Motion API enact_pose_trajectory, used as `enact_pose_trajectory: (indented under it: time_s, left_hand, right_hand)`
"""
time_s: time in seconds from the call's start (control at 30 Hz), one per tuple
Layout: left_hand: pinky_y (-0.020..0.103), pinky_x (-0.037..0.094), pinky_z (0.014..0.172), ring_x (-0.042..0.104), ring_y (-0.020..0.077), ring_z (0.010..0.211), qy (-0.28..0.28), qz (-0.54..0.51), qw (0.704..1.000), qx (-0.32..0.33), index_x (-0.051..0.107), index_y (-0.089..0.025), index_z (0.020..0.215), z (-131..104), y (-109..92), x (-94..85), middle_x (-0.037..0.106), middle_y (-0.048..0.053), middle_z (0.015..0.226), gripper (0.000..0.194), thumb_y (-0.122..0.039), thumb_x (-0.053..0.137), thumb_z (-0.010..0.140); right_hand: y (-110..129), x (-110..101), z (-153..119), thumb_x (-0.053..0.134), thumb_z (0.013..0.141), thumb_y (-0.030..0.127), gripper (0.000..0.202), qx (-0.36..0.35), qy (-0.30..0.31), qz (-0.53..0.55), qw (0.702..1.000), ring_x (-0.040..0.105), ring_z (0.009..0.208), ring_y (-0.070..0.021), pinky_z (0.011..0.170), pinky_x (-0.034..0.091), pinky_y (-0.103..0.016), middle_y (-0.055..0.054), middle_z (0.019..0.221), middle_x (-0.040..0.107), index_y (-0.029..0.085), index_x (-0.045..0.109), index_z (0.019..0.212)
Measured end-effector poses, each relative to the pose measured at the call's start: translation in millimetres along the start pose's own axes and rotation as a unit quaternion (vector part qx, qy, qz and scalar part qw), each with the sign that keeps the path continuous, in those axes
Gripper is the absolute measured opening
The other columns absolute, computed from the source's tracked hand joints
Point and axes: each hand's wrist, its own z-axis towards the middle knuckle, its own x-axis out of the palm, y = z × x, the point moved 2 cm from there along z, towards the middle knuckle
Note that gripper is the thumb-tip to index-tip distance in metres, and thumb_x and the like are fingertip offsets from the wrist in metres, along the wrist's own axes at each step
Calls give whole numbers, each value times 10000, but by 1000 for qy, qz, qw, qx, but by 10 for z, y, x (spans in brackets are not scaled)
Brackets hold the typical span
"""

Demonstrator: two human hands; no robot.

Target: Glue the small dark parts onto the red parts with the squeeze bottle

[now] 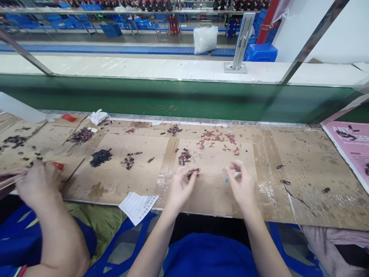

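Observation:
My left hand (182, 185) is closed over the cardboard, thumb and fingers pinched on a small dark part (192, 174). To its right, my right hand (242, 184) has thumb and fingers curled close together near a small blue-tipped item (227, 180); what its fingertips hold is too small to name. Just beyond my left hand lies a pile of dark red and black parts (184, 157). Red pieces (213, 137) are scattered farther back, beyond both hands.
At the left, a co-worker's hand (40, 181) holds a thin stick. A black pile (100, 157), a paper slip (138, 207) and a white cloth (99, 117) lie left of me. Behind the cardboard (271, 192) runs a green belt (173, 102). A pink sheet (351, 146) lies right.

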Motion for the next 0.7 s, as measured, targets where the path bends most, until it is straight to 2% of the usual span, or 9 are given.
enact_pose_trajectory:
  time_s: [0.07, 0.13, 0.23, 0.33, 0.43, 0.5, 0.6, 0.7]
  left_hand:
    - [426, 483, 878, 635, 248, 924, -36, 86, 996, 1, 736, -204, 864, 122, 161, -60, 741, 85, 879, 175, -238, 569, 828]
    - [473, 435, 920, 610, 271, 971, -51, 161, 986, -13, 737, -216, 876, 253, 291, -106, 742, 87, 905, 183, -234, 559, 840]
    - [500, 364, 964, 573, 287, 1080, -43, 230, 972, -13, 733, -243, 954, 388, 374, -148, 741, 82, 997, 211, -202, 553, 851]
    - [487, 333, 953, 547, 277, 1130, -29, 265, 964, 9, 713, -262, 1028, 388, 356, -185, 728, 69, 1082, 320, -130, 462, 881]
    - [466, 338, 893, 558, 287, 1057, 5, 293, 956, 12, 725, -253, 928, 291, 331, -209, 741, 68, 1002, 259, -138, 500, 869]
    - [469, 325, 880, 556, 298, 1017, 23, 312, 950, 11, 725, -254, 858, 227, 332, -203, 745, 66, 942, 164, -186, 576, 851]
    - [465, 312, 870, 553, 295, 987, 43, 331, 943, 8, 721, -258, 818, 192, 358, -158, 743, 66, 906, 136, -192, 605, 844]
    - [448, 314, 844, 556, 282, 955, 59, 334, 941, 8, 714, -252, 789, 220, 377, -102, 741, 65, 882, 196, -161, 559, 867]
  right_hand:
    - [-195, -57, 58, 505, 836, 615, 588, 73, -18, -82, 994, 637, 959, -331, 840, 467, -447, -164, 955, 705, 114, 607, 1127]
    - [-316, -77, 120, 508, 817, 641, 712, 127, 10, -138, 982, 635, 1011, -362, 874, 445, -447, -196, 986, 702, 59, 541, 1225]
    - [-330, -55, 208, 558, 790, 635, 814, 187, 64, -189, 962, 658, 998, -377, 843, 451, -417, -218, 989, 707, 16, 467, 1310]
    - [-234, -11, 281, 610, 789, 558, 788, 207, 97, -220, 948, 679, 960, -370, 792, 462, -391, -216, 940, 722, 0, 462, 1325]
    - [-201, 28, 322, 632, 791, 429, 611, 201, 119, -212, 949, 692, 917, -340, 750, 465, -362, -202, 904, 729, 27, 554, 1244]
    - [-248, 38, 327, 659, 749, 378, 531, 199, 116, -160, 960, 695, 855, -313, 715, 465, -348, -160, 836, 733, 65, 608, 1175]
    - [-359, 25, 298, 695, 666, 393, 453, 225, 115, 33, 967, 674, 699, -250, 629, 464, -318, -72, 683, 711, 117, 671, 1025]
    - [-402, -17, 231, 733, 592, 451, 366, 258, 125, 264, 921, 641, 614, -191, 563, 464, -282, -59, 684, 710, 147, 690, 790]
